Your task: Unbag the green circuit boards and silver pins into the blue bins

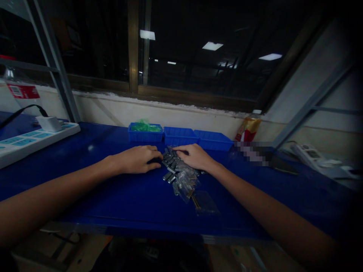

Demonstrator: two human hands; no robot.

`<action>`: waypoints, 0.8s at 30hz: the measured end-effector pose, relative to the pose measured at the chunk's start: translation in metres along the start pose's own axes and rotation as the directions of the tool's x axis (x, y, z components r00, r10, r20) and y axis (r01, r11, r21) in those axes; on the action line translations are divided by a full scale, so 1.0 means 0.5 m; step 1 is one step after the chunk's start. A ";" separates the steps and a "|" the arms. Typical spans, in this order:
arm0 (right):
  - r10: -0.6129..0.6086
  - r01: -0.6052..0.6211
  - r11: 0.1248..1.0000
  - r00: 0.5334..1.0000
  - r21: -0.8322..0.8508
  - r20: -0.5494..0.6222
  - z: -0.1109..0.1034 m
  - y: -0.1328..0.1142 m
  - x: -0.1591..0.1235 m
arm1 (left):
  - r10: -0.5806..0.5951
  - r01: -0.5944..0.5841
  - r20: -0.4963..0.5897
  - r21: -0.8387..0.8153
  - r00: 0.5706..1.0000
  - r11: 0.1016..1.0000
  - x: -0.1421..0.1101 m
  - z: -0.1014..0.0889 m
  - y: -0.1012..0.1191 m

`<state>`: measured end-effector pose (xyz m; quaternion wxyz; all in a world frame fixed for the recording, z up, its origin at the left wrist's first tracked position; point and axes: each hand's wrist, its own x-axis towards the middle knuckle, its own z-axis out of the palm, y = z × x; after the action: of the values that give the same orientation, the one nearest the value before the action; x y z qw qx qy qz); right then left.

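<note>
A pile of small dark grey cylinder-like pieces with shiny ends (pixel 170 166) lies on the blue tabletop (pixel 119 196). My left hand (pixel 138 159) rests at the pile's left edge, thumb and fingers apart, fingertips at the nearest pieces. Over the pile's right side is my right hand (pixel 195 155), its index finger reaching left across the pieces and its thumb apart from it. Neither hand visibly holds anything. Crumpled clear plastic bags (pixel 185 183) lie against the near side of the pile. One flat clear bag (pixel 207 204) has thin brass-coloured sticks in it. Part of the pile is hidden under my right hand.
Three blue bins stand along the back: the left bin (pixel 146 136) with green plastic film, the middle bin (pixel 180 136) and the right bin (pixel 215 142). A white power strip (pixel 36 139) lies left. A red-and-gold packet (pixel 247 129) and white devices (pixel 312 156) are at right.
</note>
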<state>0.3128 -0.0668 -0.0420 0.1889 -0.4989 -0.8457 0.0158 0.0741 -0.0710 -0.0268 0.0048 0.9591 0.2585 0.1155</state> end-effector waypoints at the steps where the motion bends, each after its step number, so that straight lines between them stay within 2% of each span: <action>1: 0.027 -0.027 1.000 1.000 -0.003 -0.009 -0.002 0.000 0.000 | 0.013 -0.013 0.002 -0.001 1.000 1.000 0.003 0.001 0.002; 4: 0.044 -0.045 0.999 0.999 -0.003 -0.026 -0.004 0.001 0.000 | 0.005 -0.005 -0.053 -0.006 0.999 1.000 0.009 -0.002 0.008; 7: -0.023 0.024 1.000 0.998 0.011 -0.054 -0.002 0.004 0.004 | -0.029 0.027 -0.117 -0.012 0.993 1.000 0.010 -0.011 0.009; 11: -0.106 0.104 0.994 0.987 -0.023 -0.117 0.001 0.000 0.005 | -0.058 0.054 -0.073 -0.056 0.996 0.997 0.006 -0.017 0.003; 16: -0.208 0.205 0.978 0.952 -0.039 -0.224 -0.017 -0.039 -0.010 | -0.208 0.182 -0.078 -0.252 0.975 0.950 0.005 -0.025 0.001; 18: -0.257 0.252 0.966 0.928 -0.054 -0.268 -0.026 -0.066 -0.022 | -0.326 0.265 -0.063 -0.449 0.943 0.854 0.010 -0.024 0.010; 20: -0.317 0.302 0.948 0.907 -0.096 -0.277 -0.031 -0.095 -0.035 | -0.449 0.324 0.003 -0.698 0.894 0.639 0.015 -0.020 0.020; 22: -0.400 0.376 0.916 0.884 -0.140 -0.242 -0.029 -0.119 -0.046 | -0.513 0.305 0.059 -0.859 0.857 0.412 0.020 -0.015 0.026; 23: -0.444 0.418 0.895 0.870 -0.156 -0.214 -0.027 -0.129 -0.051 | -0.527 0.279 0.054 -0.892 0.848 0.357 0.021 -0.013 0.026; 24: -0.481 0.456 0.875 0.857 -0.165 -0.183 -0.025 -0.138 -0.054 | -0.538 0.253 0.029 -0.903 0.842 0.348 0.021 -0.012 0.025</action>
<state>0.2709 -0.1263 -0.0239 0.2496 -0.2867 -0.9151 -0.1345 0.0878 -0.0770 -0.0176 0.4914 0.6944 0.3847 0.3583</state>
